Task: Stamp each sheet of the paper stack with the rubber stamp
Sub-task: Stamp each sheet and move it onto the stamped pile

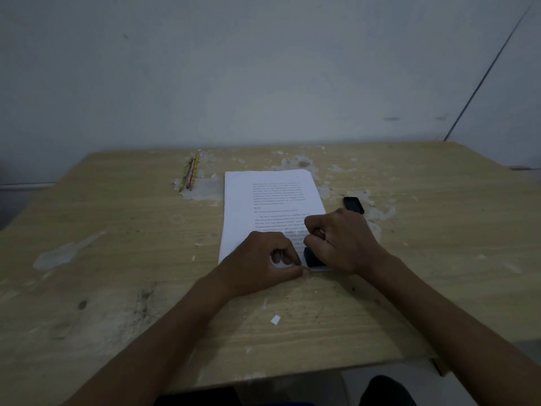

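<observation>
Progress looked early: my right hand [341,244] gripped the stamp [312,257] against the near corner of the stack [263,200] on the bench [117,259], my left hand [263,259] pinched that edge, and I saw no finished sheets set aside.

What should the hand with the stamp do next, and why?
Probably lift the stamp straight up. The right hand grips it, its base on the paper stack's near corner, while the left hand pinches that edge, seemingly ready to turn the sheet.

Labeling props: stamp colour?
Black, the rubber stamp under the right hand; head view.
</observation>
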